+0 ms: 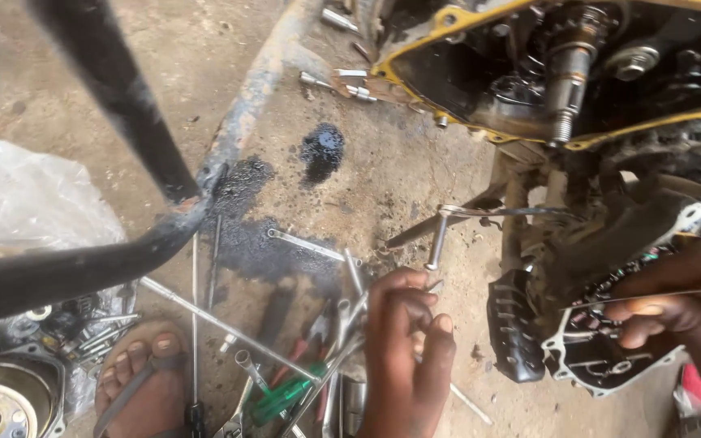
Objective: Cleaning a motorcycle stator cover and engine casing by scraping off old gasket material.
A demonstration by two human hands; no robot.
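Our left hand (406, 349) is down in the tool pile (302, 365), fingers pinched on a small bolt (434, 285); right hand (675, 300) grips the engine cover (602, 357) beside the open engine (561, 73), propping it upright

The engine cover (602, 357) — a grimy metal casting with a pale, bolt-holed rim and dark oily insides — is held tilted at the lower right, its open side toward the camera, just below the opened engine with its yellow gasket edge. Beside it lies a heap of tools (302, 365) on the oil-stained concrete floor — long thin wrenches, a socket extension, red-handled pliers and a green-handled screwdriver, crossed over one another, dull and greasy, between a sandalled foot and the cover.
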